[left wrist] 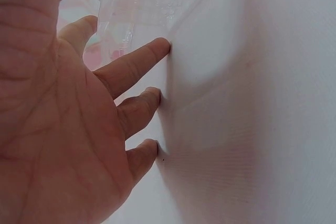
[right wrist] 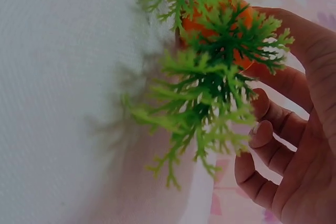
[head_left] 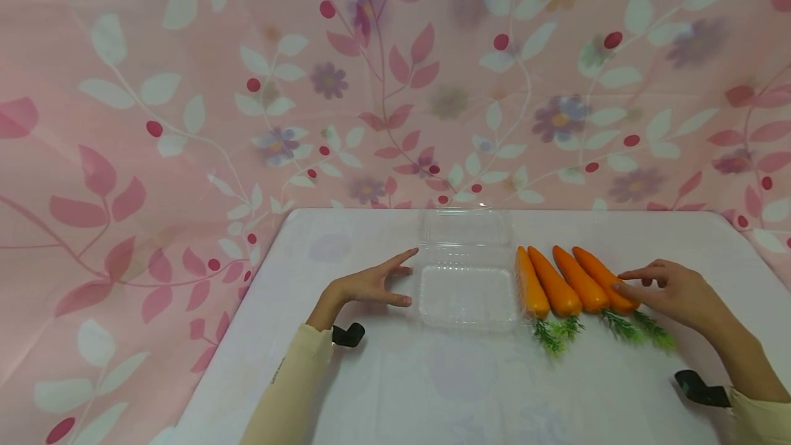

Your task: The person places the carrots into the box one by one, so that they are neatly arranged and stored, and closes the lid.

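A clear plastic clamshell box [head_left: 468,325] lies with its lid [head_left: 466,229] folded back toward the far edge. My left hand [head_left: 371,286] stands at the box's left side, fingers spread, holding nothing. In the left wrist view several fingertips [left wrist: 164,45] come down to the white surface. Several orange carrots with green tops lie side by side to the right of the box, the leftmost carrot [head_left: 533,287] right at its edge. My right hand [head_left: 670,290] is at the rightmost carrot [head_left: 599,272], thumb and index fingertips at its right side. Leafy greens [right wrist: 210,87] partly hide that contact in the right wrist view.
A white cloth covers the table [head_left: 469,390]. Behind it and to the left hangs a pink floral curtain [head_left: 383,88]. Dark wrist mounts [head_left: 349,335] sit on both of my wrists.
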The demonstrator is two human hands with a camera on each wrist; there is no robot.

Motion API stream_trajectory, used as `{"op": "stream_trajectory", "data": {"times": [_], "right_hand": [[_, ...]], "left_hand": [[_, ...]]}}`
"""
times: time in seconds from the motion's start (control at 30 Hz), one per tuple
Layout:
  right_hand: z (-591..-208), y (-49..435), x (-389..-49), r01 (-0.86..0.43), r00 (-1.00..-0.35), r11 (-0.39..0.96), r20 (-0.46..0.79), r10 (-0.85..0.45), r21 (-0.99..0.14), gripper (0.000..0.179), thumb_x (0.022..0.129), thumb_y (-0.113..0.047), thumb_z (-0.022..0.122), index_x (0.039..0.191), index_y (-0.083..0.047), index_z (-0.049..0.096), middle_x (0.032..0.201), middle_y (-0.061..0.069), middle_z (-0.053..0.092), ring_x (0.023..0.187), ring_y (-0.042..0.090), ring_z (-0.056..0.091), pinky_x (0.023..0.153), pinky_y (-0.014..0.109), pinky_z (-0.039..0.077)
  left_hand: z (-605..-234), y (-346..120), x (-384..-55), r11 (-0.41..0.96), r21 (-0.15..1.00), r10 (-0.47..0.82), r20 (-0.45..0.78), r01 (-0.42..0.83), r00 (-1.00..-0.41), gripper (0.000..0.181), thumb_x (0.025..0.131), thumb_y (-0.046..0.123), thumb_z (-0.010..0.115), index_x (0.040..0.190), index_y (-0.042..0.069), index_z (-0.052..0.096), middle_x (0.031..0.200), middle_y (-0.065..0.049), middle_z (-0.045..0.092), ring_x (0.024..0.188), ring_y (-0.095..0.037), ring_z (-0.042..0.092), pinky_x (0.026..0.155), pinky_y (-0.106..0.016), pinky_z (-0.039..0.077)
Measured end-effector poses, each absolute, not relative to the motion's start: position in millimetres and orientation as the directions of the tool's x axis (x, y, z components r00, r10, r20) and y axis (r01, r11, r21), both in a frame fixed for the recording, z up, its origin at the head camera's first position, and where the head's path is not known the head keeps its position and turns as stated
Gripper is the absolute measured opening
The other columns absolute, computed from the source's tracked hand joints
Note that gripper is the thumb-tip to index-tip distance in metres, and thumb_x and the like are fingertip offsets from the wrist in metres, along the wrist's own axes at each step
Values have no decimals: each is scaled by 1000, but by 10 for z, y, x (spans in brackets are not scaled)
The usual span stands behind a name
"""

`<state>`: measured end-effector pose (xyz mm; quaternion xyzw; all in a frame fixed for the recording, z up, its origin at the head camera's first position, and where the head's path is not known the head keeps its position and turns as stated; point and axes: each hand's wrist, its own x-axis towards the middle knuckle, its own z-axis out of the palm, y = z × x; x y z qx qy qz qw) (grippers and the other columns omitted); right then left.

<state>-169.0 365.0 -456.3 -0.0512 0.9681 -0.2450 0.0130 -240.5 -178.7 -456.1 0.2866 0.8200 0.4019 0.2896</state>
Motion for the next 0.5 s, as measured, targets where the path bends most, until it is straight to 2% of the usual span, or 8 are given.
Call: {"op": "stream_trajectory", "data": {"times": [0.27, 0.5], "right_hand": [[-4549, 3701, -1667, -75, -995, 885, -30, -99, -460, 58, 87, -55, 70, 116, -5, 73, 82, 3, 49, 66, 18, 39, 50, 29, 28], [-4521, 3733, -1691, -51, -996, 901, -44, -78, -432, 63, 84, -57, 71, 115, -2, 73, 82, 4, 50, 67, 20, 41, 51, 30, 30]], "left_hand": [[-4575, -1787, -2408, 529, 818, 693, -260, 229, -673, 103, 85, 39, 78, 159, 35, 8, 156, -9, 34, 147, -22, 19, 115, -57, 16], [-4577, -1793, -2403, 534, 814, 688, -261, 229, -677, 103, 84, 40, 79, 159, 35, 8, 155, -9, 34, 147, -23, 19, 115, -57, 16]]}}
